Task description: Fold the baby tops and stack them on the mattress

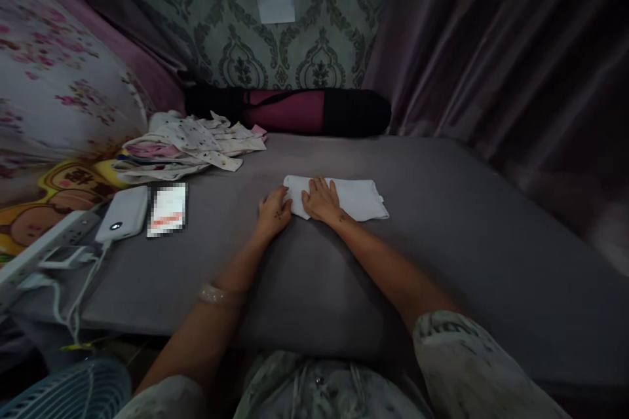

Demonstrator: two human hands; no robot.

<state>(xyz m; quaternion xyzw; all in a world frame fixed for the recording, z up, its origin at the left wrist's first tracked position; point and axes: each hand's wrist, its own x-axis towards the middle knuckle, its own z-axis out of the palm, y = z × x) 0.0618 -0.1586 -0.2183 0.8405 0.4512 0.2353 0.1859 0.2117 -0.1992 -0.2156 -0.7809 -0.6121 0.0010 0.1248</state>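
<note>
A white folded cloth [358, 200] lies flat on the grey-covered bed surface in front of me. My right hand [322, 200] rests palm down on its left half, fingers spread. At the cloth's left edge is my left hand [276, 211], its fingers loosely bent, with thumb and forefinger apart and touching or very near the edge. The cloth is a layered rectangle, and its exact kind cannot be made out. My right hand covers part of it.
Rumpled printed clothes [196, 141] lie at the back left. A white power bank [124, 213], a blurred-out screen [168, 209] and a power strip [54, 242] are at left. A black and magenta roll bag [289, 111] lies along the wall. A blue fan [73, 393] stands lower left.
</note>
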